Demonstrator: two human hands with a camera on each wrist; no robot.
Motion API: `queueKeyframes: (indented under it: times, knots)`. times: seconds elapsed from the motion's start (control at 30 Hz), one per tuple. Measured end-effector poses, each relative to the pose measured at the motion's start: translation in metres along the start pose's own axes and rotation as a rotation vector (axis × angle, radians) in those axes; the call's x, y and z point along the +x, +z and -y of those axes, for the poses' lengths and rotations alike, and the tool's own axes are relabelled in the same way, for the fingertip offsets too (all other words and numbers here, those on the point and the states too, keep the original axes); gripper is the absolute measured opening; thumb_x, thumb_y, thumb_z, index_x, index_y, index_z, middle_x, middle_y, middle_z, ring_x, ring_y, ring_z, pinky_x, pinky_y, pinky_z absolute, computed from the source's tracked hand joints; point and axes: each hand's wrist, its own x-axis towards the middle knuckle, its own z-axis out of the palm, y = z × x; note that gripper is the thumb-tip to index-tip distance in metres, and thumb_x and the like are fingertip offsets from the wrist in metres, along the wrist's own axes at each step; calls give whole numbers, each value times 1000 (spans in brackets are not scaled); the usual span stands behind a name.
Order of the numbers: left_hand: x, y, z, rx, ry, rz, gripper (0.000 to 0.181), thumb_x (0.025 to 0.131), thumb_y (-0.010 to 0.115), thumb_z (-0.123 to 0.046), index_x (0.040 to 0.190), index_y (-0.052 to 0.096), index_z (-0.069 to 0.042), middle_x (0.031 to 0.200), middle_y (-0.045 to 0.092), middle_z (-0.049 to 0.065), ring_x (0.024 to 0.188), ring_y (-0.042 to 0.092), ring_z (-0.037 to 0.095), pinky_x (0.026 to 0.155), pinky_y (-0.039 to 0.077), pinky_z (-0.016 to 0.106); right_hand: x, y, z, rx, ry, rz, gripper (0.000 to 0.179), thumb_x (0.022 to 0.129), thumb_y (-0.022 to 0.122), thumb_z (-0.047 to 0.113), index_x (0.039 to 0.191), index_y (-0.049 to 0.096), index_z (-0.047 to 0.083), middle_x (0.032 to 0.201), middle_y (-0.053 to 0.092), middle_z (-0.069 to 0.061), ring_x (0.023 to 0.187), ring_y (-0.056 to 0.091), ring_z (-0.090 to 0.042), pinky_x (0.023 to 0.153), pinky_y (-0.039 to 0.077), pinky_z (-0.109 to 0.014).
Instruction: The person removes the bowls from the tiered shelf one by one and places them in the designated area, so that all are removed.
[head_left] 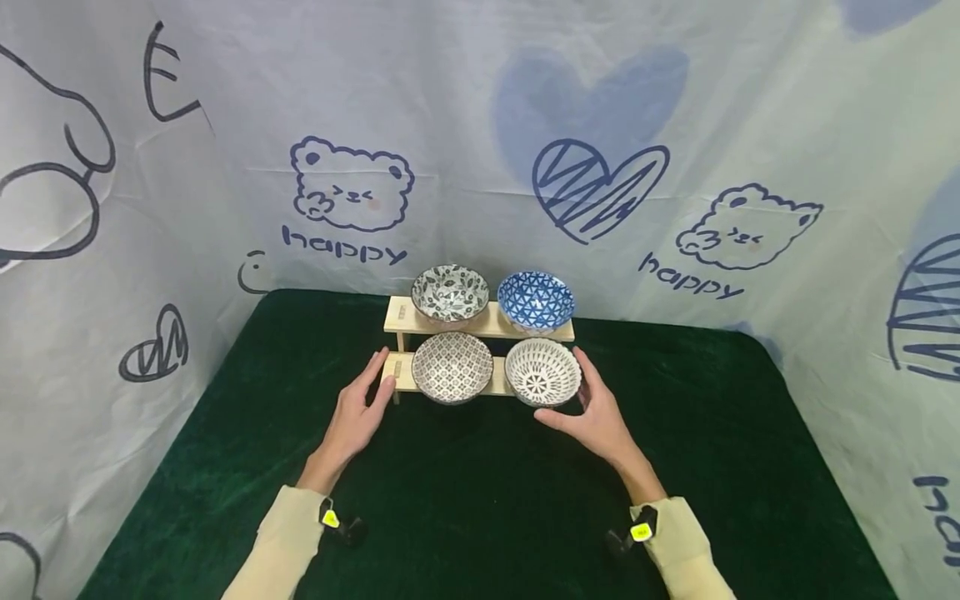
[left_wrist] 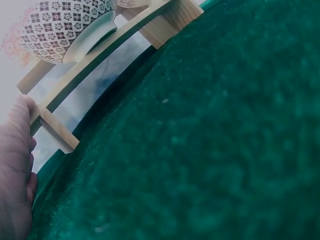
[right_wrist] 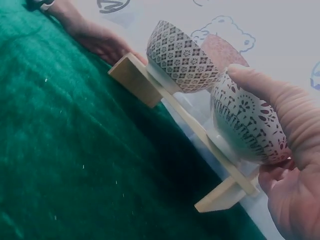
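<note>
A light wooden two-step rack carries patterned bowls on both steps. On its lower step sit a brown lattice-patterned bowl and, to the right, a white bowl with dark petal marks. My right hand grips that white bowl, thumb at the near rim and fingers around its right side. The white bowl's foot is on the step in the right wrist view, where the thumb lies along the rim. With fairly straight fingers, my left hand touches the left end of the lower step.
On the upper step stand a black-and-white leaf-patterned bowl at left and a blue geometric bowl at right. Dark green cloth covers the table. A white printed curtain hangs close behind the rack and along both sides.
</note>
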Motion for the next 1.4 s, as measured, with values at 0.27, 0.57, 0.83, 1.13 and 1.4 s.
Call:
queueKeyframes:
  times: [0.27,0.57,0.83,1.13,1.4]
  knots:
    - [0,-3,3,-38,17,-62,54,108,60,-32,156,49,-8,159,50,8,146,47,31,119,38,55,5,12,2,200,53,-14,115,84,88,11,167,10,12,168,25,-14,153,33,-32,125,26,-45]
    - [-2,-1,3,-38,29,-96,50,107,61,-25,153,53,-5,155,54,11,142,52,32,115,41,56,5,18,5,192,95,-47,117,83,90,15,168,9,16,169,23,-13,154,31,-34,126,26,-51]
    - [-1,0,2,-26,17,-99,50,108,60,-27,153,53,-7,155,54,9,141,53,30,114,42,55,4,20,9,148,112,-82,121,82,92,22,168,7,15,170,21,-14,155,29,-35,126,26,-55]
    - [1,4,-1,-23,35,-98,51,108,61,-28,153,53,-7,155,54,8,141,53,31,115,42,56,1,18,12,143,115,-134,115,79,94,20,165,17,11,165,31,-14,150,38,-34,123,32,-51]
    - [-1,3,3,2,22,-100,51,108,60,-30,154,53,-9,155,54,8,141,53,31,115,42,55,1,20,10,159,106,-140,112,78,95,17,163,23,11,163,35,-12,147,42,-32,122,34,-47]
